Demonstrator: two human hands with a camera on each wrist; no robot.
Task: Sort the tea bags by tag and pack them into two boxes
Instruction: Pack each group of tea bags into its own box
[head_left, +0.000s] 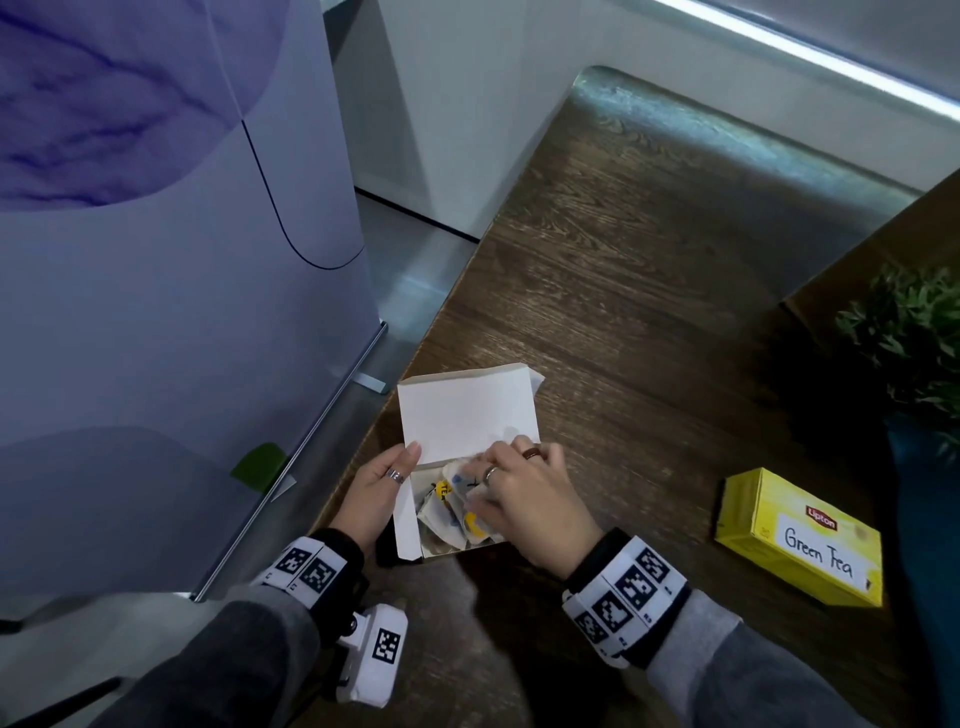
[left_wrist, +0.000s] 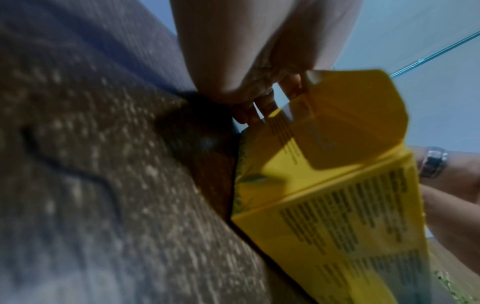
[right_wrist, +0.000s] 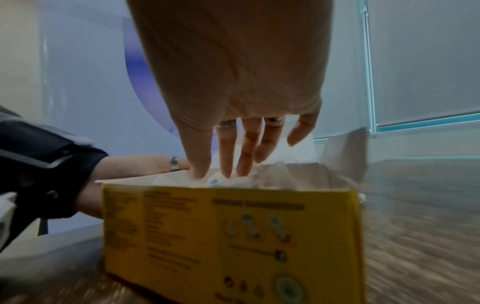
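Two boxes in play here: the open tea box (head_left: 457, 519) sits near the front left corner of the tabletop (head_left: 649, 291), and the closed yellow "Green Tea" box (head_left: 800, 540) lies well apart to the right, nearer the right hand than the left. The tea bags (head_left: 457, 512) are piled inside the open box, straight below the right hand (head_left: 524, 499), so whatever comes next is basically an up-or-down thing, not a reach. The box's long axis runs away from the person, white lid flap (head_left: 467, 410) thrown back on the far side. That right hand comes in from above, palm down, fingers (right_wrist: 226, 156) pointing down with the tips on the bags; it's blurry, so I can't tell if the grip has actually pinched one or is just pressing. The left hand (head_left: 379, 493) steadies the left wall, fingers curled round the side flap. Tag colours look mixed to me, yellow and blue.
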